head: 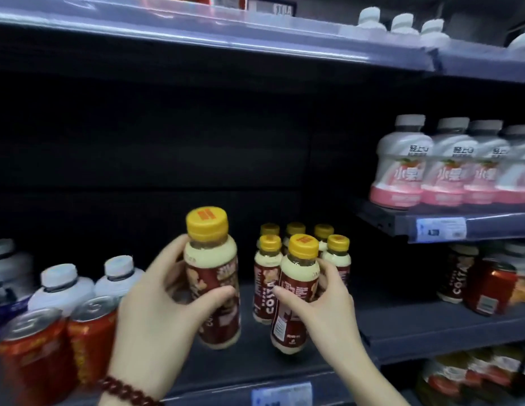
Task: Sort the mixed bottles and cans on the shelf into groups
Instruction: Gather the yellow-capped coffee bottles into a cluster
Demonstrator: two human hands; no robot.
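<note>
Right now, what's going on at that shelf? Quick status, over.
Left hand grips one yellow-capped bottle, lifted. Right hand grips a second, tilted, beside the standing cluster. Red cans left, nothing blocking.

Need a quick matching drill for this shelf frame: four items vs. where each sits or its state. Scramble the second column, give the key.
1. left hand
2. red cans
3. pink-and-white bottles
4. right hand

A. higher shelf on the right
B. grips a tilted yellow-capped bottle at the group's front
C. holds a yellow-capped bottle apart from the group
D. bottom left of the shelf

Pairs: 1-C, 2-D, 3-A, 4-B
</note>
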